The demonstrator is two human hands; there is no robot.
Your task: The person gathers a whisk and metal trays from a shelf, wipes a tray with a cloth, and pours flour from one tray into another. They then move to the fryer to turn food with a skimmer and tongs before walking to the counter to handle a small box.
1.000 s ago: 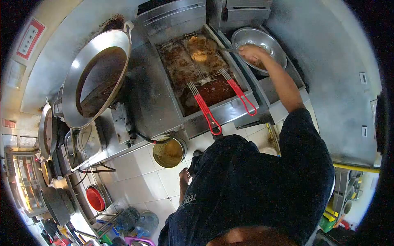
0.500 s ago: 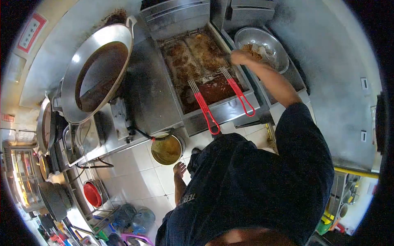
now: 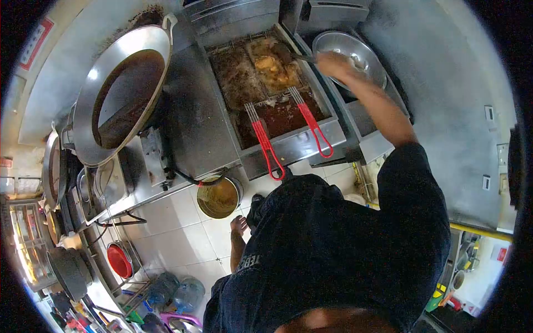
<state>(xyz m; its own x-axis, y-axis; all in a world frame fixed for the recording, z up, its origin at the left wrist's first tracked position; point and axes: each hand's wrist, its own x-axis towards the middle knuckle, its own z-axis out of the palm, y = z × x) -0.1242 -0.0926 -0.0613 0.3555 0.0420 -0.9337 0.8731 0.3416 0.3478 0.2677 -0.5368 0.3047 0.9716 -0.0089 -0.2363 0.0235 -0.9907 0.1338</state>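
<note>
My right hand (image 3: 336, 64) reaches out over the rim of a steel bowl (image 3: 363, 41) and is closed on a dark metal utensil (image 3: 302, 57). The utensil points left into the right fry basket (image 3: 277, 72), where golden fried pieces (image 3: 271, 64) lie. The left basket (image 3: 236, 83) holds darker fried bits. Both baskets sit in the deep fryer (image 3: 288, 147) and have red handles (image 3: 313, 130). My left hand (image 3: 239, 225) hangs at my side above the tiled floor, fingers loose and holding nothing.
A big wok (image 3: 119, 94) of dark oil stands left of the fryer. A pot of brownish-yellow liquid (image 3: 217, 197) sits on the floor under the counter's edge. A red bowl (image 3: 119, 260) and plastic bottles (image 3: 183, 294) lie lower left. A steel wall rises on the right.
My right hand dropped toward the fryer's right edge, then moved back up over the bowl's rim with the utensil pointing into the right basket. My left hand has hardly moved.
</note>
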